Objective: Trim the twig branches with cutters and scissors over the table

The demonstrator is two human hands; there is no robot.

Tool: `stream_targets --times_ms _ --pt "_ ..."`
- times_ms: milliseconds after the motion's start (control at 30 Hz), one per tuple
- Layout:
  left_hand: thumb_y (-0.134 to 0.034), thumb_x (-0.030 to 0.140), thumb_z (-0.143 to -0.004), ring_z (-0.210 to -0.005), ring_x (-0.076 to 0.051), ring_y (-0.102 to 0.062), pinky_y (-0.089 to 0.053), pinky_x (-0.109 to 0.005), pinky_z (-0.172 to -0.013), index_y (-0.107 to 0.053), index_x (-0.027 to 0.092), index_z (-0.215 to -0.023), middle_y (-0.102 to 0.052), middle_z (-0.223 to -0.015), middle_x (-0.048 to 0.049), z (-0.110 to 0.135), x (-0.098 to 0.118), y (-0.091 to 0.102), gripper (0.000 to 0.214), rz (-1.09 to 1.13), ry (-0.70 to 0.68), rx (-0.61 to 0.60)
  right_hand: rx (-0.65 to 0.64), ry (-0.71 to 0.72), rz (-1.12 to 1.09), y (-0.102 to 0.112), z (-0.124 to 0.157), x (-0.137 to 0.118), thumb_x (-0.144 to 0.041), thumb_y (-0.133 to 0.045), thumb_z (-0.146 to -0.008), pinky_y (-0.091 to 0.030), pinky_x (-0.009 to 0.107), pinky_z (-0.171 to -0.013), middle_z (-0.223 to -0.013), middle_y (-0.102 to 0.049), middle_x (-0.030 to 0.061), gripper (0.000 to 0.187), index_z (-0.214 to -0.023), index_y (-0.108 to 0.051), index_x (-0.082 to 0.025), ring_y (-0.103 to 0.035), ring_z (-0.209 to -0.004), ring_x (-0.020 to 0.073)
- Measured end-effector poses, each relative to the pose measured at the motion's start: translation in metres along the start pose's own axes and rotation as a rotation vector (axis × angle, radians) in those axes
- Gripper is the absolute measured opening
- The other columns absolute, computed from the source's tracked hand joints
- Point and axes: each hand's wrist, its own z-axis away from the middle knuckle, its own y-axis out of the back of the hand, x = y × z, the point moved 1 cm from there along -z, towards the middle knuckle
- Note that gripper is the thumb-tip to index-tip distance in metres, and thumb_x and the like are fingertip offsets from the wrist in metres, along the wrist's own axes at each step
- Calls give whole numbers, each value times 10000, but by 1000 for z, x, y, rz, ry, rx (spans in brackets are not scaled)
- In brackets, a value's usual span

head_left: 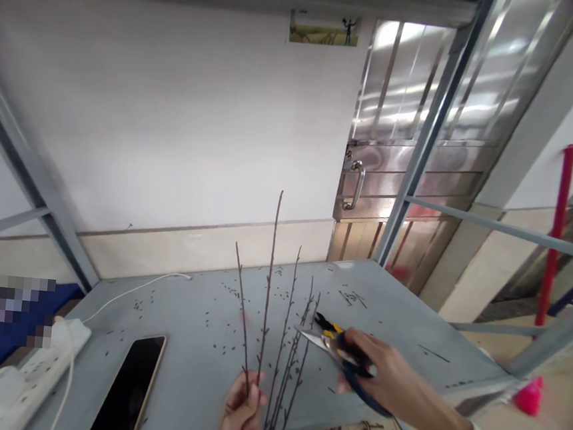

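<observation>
My left hand (239,415) at the bottom middle grips several thin, dark, budded twigs (270,274) that rise upright above the table. My right hand (377,377) holds a pair of pruning shears (328,346) with dark blue handles and a yellow part near the pivot. The steel blade points left, its tip close beside the twigs. I cannot tell whether it touches them. Small dark bud bits and short twig pieces lie scattered across the grey metal table (197,314).
A black smartphone (127,388) and a white power strip (32,370) with cables lie at the table's left. Metal frame bars surround the table. Cut twigs lie on the floor below its front edge. A steel door (400,118) stands behind, with a red pole (556,232) to the right.
</observation>
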Motion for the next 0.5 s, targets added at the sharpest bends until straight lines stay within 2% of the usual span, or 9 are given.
stream_targets --times_ms 67,133,267,333,433,500 --pt "-845 395 -432 -317 47 -173 -105 -99 -335 -689 166 -719 -582 -494 16 -1 0 1 398 20 -12 11 30 39 3 -11 7 5 -347 -598 -699 -506 304 -651 -947 -649 131 281 -914 -517 -185 -622 -804 227" --pt "-848 399 -422 -320 46 -178 -107 -98 -335 -699 169 -728 -588 -500 13 -1 0 2 411 42 -18 18 35 74 -31 -18 12 6 -442 -604 -693 -507 345 -719 -1059 -607 175 424 -1007 -513 -171 -604 -915 267" --pt "-856 390 -407 -328 45 -203 -123 -101 -339 -711 170 -724 -641 -567 -21 0 -2 5 413 75 -2 32 -47 13 -177 -17 12 -6 -566 -521 -735 -486 324 -611 -834 -621 103 382 -868 -531 -208 -595 -736 231" --pt "-862 382 -392 -329 42 -215 -135 -108 -338 -709 167 -712 -655 -593 -31 -1 -4 7 414 75 27 14 -132 -33 -313 -14 7 -18 -601 -434 -783 -453 302 -573 -706 -581 58 397 -781 -510 -212 -557 -645 197" --pt "-867 380 -369 -326 38 -211 -149 -120 -330 -700 166 -709 -663 -616 -32 -2 -7 9 435 68 77 -12 -323 -54 -601 -10 -3 -37 -572 -225 -883 -408 271 -565 -591 -499 5 472 -723 -471 -202 -481 -548 139" --pt "-862 386 -388 -329 40 -202 -148 -121 -330 -694 163 -712 -667 -635 -32 -3 -9 9 428 62 85 -20 -357 -24 -686 -4 -11 -48 -539 -181 -908 -394 267 -601 -586 -477 -8 485 -722 -468 -196 -460 -556 123"
